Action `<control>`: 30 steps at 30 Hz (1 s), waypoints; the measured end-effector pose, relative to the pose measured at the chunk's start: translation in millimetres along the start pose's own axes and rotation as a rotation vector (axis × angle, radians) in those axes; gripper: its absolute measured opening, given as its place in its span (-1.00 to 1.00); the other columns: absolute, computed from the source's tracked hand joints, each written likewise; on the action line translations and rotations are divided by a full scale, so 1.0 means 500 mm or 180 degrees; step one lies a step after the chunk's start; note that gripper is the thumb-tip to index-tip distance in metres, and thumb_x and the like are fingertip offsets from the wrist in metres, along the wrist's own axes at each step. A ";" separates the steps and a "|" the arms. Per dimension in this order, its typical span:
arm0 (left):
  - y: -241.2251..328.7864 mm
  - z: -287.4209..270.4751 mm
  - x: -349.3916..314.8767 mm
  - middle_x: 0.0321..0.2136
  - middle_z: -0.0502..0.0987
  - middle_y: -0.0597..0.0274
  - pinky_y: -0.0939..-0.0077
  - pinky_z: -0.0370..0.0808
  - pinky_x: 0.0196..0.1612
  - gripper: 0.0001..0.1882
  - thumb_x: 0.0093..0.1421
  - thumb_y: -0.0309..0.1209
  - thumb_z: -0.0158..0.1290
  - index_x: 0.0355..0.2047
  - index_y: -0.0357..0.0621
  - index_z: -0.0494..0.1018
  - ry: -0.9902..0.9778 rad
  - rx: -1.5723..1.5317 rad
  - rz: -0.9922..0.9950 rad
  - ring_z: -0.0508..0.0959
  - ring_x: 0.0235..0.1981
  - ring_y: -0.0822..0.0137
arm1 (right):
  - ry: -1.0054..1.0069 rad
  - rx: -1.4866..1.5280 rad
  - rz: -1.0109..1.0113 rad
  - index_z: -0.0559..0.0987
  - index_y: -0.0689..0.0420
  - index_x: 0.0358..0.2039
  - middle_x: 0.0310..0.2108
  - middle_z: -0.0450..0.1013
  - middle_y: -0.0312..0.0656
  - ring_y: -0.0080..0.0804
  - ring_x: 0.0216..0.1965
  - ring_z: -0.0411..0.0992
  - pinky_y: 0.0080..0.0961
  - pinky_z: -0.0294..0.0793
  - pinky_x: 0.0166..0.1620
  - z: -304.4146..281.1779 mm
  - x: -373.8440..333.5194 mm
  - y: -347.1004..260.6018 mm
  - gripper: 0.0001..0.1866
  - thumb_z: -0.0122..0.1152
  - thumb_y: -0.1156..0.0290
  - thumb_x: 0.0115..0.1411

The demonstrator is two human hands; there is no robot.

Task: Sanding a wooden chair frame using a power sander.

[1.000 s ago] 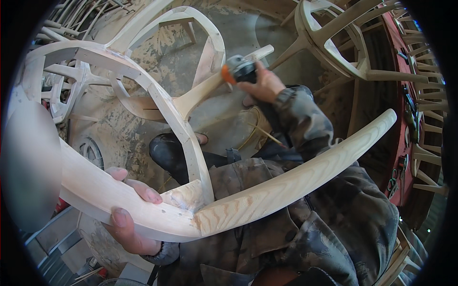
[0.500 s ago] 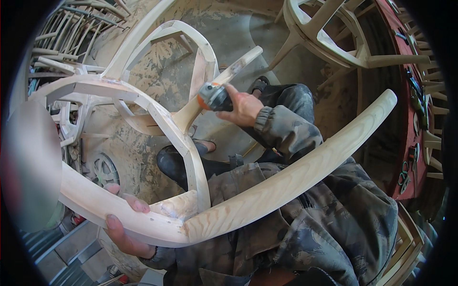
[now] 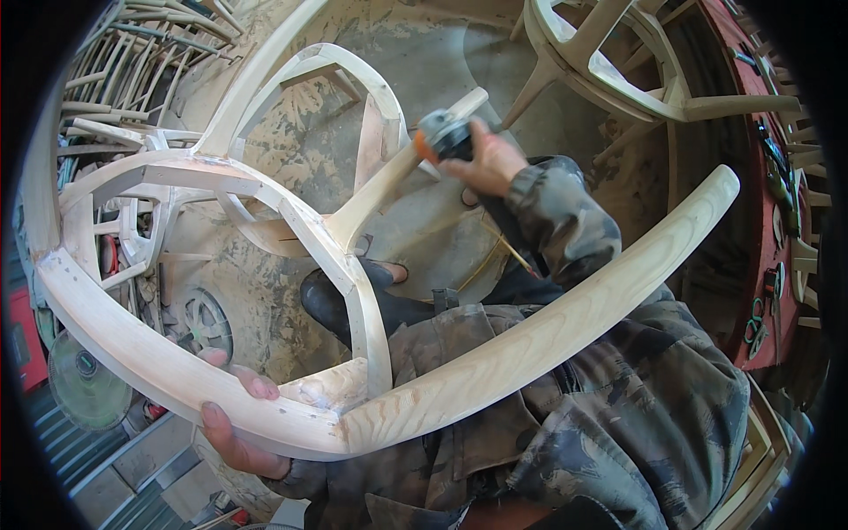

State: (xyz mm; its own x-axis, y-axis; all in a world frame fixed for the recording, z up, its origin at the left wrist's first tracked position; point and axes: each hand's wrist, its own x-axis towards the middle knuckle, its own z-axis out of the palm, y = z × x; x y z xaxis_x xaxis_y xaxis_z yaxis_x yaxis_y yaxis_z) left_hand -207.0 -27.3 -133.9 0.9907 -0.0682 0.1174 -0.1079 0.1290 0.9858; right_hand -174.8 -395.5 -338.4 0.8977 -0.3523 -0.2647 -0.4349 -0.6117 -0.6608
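A bare pale wooden chair frame [image 3: 168,375] lies tilted across my lap. My left hand [image 3: 237,439] is closed round its curved rail at the lower left, beside a corner joint. From that joint a broad curved leg [image 3: 552,322] sweeps up to the right. My right hand [image 3: 491,161] is wrapped round a small grey and orange power sander [image 3: 442,136], slightly blurred. The sander is at the upper part of another tapered leg [image 3: 375,199], which points away from me; its working face is hidden.
Another wooden chair frame [image 3: 605,79] stands at the far right. Beside it runs a red-topped bench [image 3: 761,340] with hand tools. Many wooden parts [image 3: 132,53] are stacked far left. A round fan [image 3: 87,380] stands at the left and a wheel-like disc [image 3: 205,320] near it.
My right hand has moved the sander away from me and to the right, up along the leg. A large blurred shape at the left has gone. My left hand keeps its grip.
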 end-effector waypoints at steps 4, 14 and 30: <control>0.006 -0.024 -0.016 0.09 0.30 -0.03 0.45 0.43 -0.31 -0.29 0.33 -0.20 -0.10 0.37 -0.18 -0.09 -0.0156 -0.0090 -0.0058 0.42 -0.35 0.35 | -0.0634 0.0003 -0.0505 0.27 0.23 0.08 -0.13 0.50 0.24 0.14 -0.06 0.50 -0.15 0.45 0.05 0.060 -0.029 -0.094 -0.23 0.34 0.01 0.01; 0.008 -0.015 0.008 0.02 0.33 -0.08 0.47 0.45 -0.40 -0.34 0.32 -0.15 -0.14 0.26 -0.35 0.02 0.0000 0.0002 0.0005 0.46 -0.40 0.32 | 0.0646 0.0073 0.0108 0.31 0.27 0.11 -0.20 0.54 0.19 0.03 -0.10 0.55 -0.25 0.51 -0.02 -0.035 0.075 0.071 -0.16 0.37 -0.05 -0.02; 0.074 -0.010 0.132 -0.36 0.42 -0.01 0.43 0.40 -0.27 -0.44 0.42 -0.13 -0.27 0.17 -0.41 0.14 -0.0424 -0.0232 -0.0590 0.41 -0.37 0.28 | 0.0938 0.0750 0.0021 0.31 0.07 0.13 -0.15 0.53 0.15 0.02 -0.08 0.53 -0.17 0.50 -0.03 0.055 0.018 0.088 -0.24 0.43 0.07 -0.01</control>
State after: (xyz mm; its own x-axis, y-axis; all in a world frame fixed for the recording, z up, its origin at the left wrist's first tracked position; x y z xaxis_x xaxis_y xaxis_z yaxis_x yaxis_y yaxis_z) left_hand -145.2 -22.3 -90.2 0.9730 -0.2266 -0.0451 0.0857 0.1727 0.9812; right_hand -184.1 -405.9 -389.2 0.8210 -0.5654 -0.0787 -0.3816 -0.4411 -0.8123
